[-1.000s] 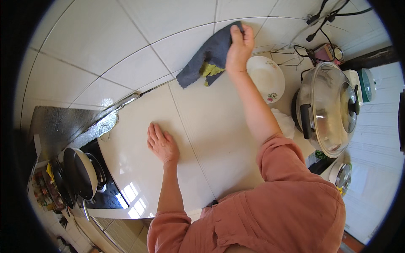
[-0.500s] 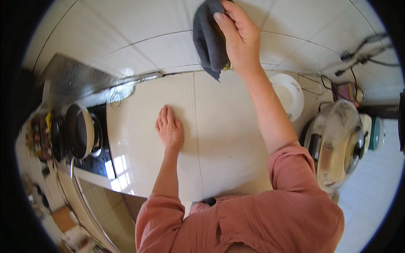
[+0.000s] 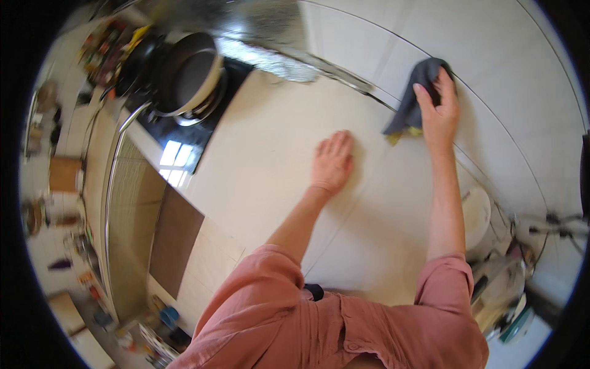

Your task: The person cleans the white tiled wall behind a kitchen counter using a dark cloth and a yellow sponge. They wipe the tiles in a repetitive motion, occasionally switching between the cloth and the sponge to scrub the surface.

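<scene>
My right hand (image 3: pixel 440 117) grips a dark grey cloth (image 3: pixel 410 101) and presses it against the white tiled wall (image 3: pixel 491 74), low down near the counter's back edge. A yellowish edge shows along the cloth's lower end. My left hand (image 3: pixel 332 161) lies flat on the cream tiled counter (image 3: pixel 270 154), fingers stretched out and holding nothing. Part of the cloth lies hidden behind my right fingers and palm.
To the left, a frying pan (image 3: pixel 187 77) with a light outside rests on the black cooktop (image 3: pixel 203 132). On the right are a white plate (image 3: pixel 476 215), black cables (image 3: pixel 550 227) and a lidded clear-topped cooker (image 3: pixel 501 280). A silvery sheet (image 3: pixel 270 58) lines the wall behind the cooktop.
The view has swung toward the left, so the cooktop shows more fully. My right hand has brought the cloth lower on the wall. My left hand remains flat on the counter.
</scene>
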### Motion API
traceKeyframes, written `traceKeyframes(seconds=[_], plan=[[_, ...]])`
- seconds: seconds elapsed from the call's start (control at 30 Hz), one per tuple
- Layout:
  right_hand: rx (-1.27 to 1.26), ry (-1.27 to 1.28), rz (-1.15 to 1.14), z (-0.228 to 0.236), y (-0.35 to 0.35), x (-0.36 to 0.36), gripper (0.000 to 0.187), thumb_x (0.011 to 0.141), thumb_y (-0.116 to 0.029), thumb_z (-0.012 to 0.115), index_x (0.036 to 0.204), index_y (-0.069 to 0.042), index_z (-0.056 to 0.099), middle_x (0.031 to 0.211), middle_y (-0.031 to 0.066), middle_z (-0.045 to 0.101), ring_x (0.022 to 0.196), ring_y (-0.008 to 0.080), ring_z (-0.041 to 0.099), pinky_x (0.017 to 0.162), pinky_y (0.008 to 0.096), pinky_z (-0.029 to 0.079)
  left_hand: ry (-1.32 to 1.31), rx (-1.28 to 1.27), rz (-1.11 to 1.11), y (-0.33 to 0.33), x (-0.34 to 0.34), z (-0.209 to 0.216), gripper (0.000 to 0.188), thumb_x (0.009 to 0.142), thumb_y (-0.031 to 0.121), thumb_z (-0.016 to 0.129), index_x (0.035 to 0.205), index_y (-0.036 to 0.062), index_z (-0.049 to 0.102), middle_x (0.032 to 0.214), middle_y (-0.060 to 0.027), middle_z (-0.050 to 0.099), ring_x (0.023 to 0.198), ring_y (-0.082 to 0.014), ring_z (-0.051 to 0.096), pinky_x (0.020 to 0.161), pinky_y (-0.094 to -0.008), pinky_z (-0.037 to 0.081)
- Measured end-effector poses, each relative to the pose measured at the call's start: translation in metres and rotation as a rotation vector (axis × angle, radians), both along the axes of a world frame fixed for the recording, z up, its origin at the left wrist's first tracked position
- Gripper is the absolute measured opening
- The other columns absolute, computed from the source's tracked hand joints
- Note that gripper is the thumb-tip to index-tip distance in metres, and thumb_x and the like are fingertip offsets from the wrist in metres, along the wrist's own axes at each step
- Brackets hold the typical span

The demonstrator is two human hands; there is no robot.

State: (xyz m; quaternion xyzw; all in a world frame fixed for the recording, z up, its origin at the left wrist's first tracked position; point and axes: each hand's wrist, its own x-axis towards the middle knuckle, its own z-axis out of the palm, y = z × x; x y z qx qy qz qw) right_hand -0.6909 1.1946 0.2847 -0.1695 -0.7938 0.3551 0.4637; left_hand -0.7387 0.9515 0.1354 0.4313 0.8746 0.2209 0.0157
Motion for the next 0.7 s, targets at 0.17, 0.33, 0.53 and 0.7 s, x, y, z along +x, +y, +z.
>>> traceKeyframes(seconds=[0.17, 0.33, 0.53, 0.7], plan=[[0.239, -0.573, -0.039, -0.056, -0.023, -0.025, 0.049, 0.093, -0.009, 0.070, 0.141, -0.010, 0.058, 0.131, 0.0150, 0.067, 0.120, 0.0345, 0.064, 0.099, 0.0416, 0.051, 0.009, 0.110, -0.004, 0.000, -0.001, -0.003, 0.055, 0.091, 0.022, 0.063, 0.144, 0.0085, 0.053, 0.155, -0.0114, 0.048, 0.145, -0.0289, 0.042, 0.119, -0.0482, 0.032], [0.317, -0.607, -0.154, -0.122, 0.023, 0.037, 0.049, 0.095, -0.001, 0.062, 0.142, -0.008, 0.058, 0.133, 0.0158, 0.066, 0.122, 0.0342, 0.062, 0.102, 0.0422, 0.049, 0.044, 0.163, -0.033, -0.001, -0.001, 0.006, 0.051, 0.094, 0.020, 0.059, 0.141, 0.0024, 0.052, 0.152, -0.0117, 0.049, 0.143, -0.0285, 0.043, 0.117, -0.0475, 0.034], [0.190, -0.287, -0.239, -0.027, 0.023, 0.022, 0.051, 0.093, 0.004, 0.065, 0.142, -0.003, 0.056, 0.128, 0.0173, 0.069, 0.114, 0.0299, 0.068, 0.100, 0.0374, 0.052, -0.061, 0.172, -0.037, -0.011, -0.003, 0.014, 0.048, 0.095, 0.018, 0.059, 0.140, 0.0029, 0.052, 0.152, -0.0117, 0.047, 0.145, -0.0282, 0.040, 0.119, -0.0457, 0.031], [0.185, -0.677, -0.018, -0.080, 0.009, 0.025, 0.053, 0.094, -0.007, 0.067, 0.145, -0.007, 0.053, 0.127, 0.0140, 0.069, 0.121, 0.0330, 0.064, 0.103, 0.0398, 0.048, -0.164, 0.224, -0.088, -0.013, -0.009, 0.020, 0.048, 0.092, 0.014, 0.061, 0.138, 0.0023, 0.053, 0.153, -0.0124, 0.046, 0.146, -0.0299, 0.039, 0.121, -0.0466, 0.030]])
